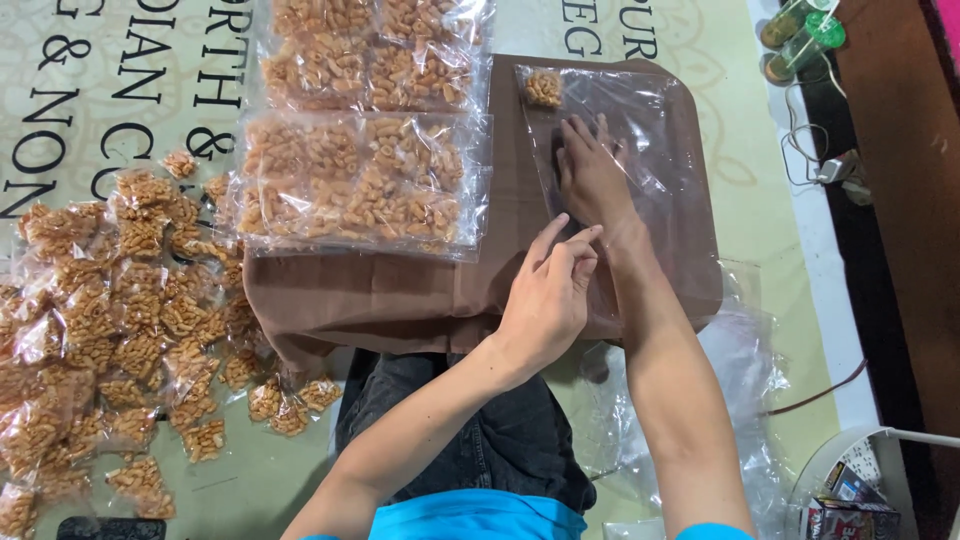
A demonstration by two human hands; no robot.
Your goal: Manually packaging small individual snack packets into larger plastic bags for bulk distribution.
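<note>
My right hand (590,170) lies flat, fingers spread, pressing on a clear plastic sheet (660,130) spread over a brown cloth (400,290). A small clump of orange fried snack (544,88) sits under the sheet's far left corner. My left hand (548,290) hovers at the sheet's near edge, thumb and fingers pinched together on the plastic by my right wrist. To the left on the cloth lies a sealed sheet of snack packets (360,170), with another sheet of packets (375,50) beyond it.
Several small filled snack packets (110,320) are heaped on the printed mat at the left. Loose clear bags (740,380) lie by my right arm. Green-capped bottles (800,30), a cable and a white basket (860,480) with boxes sit at the right.
</note>
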